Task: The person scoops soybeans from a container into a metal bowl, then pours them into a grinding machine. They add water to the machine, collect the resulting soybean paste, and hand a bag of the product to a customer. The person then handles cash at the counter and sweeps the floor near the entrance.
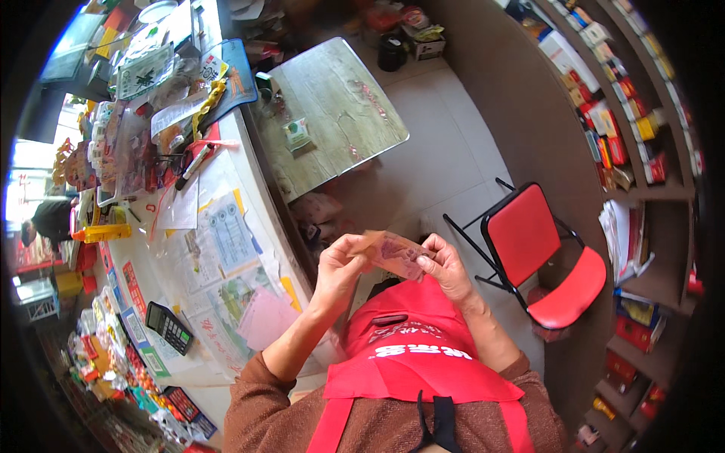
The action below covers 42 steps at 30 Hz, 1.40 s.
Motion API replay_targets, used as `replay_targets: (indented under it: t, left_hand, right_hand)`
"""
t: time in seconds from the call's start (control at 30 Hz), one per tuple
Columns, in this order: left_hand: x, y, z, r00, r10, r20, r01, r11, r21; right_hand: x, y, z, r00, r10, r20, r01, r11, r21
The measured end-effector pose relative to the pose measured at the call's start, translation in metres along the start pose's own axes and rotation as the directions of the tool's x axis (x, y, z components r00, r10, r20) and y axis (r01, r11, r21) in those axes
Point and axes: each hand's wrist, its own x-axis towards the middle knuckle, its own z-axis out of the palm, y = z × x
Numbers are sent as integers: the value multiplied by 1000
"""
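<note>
A creased, purple-brown banknote (392, 253) is stretched between my two hands, in front of the red apron (408, 368). My left hand (341, 270) pinches its left end between thumb and fingers. The right end is gripped by my right hand (447, 268), thumb on top. Left of my left forearm, pink paper slips (267, 318) lie on the counter (187, 368). A black calculator (169, 328) rests farther left among printed sheets.
A small wood-patterned table (334, 122) stands ahead, with a green-and-white packet (297, 135) on it. To the right are a red folding chair (524, 238) and stocked shelves (651, 195). A marker pen (194, 167) and piled goods crowd the counter's far part. Someone in dark clothing (50, 219) is beyond it.
</note>
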Motion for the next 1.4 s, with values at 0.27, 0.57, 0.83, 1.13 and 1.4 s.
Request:
replay_targets:
  t: [0.27, 0.57, 0.83, 1.13, 1.4]
  left_hand:
    - [62, -16, 12, 864, 32, -503, -67, 996, -51]
    - [91, -39, 13, 709, -324, -626, -325, 637, -699]
    - [133, -33, -25, 632, -362, -686, -512, 469, -720]
    - [156, -34, -55, 511, -414, -753, -559, 506, -657]
    - [200, -12, -54, 576, -387, -720, -509, 519, -686]
  right_hand:
    - [198, -70, -55, 821, 340, 459, -117, 886, -448]
    - [451, -26, 72, 856, 185, 483, 129, 828, -545]
    - [561, 79, 182, 763, 394, 512, -512, 852, 107]
    - [589, 98, 193, 779, 415, 471, -489, 871, 41]
    - [576, -31, 88, 821, 512, 252, -312, 773, -552]
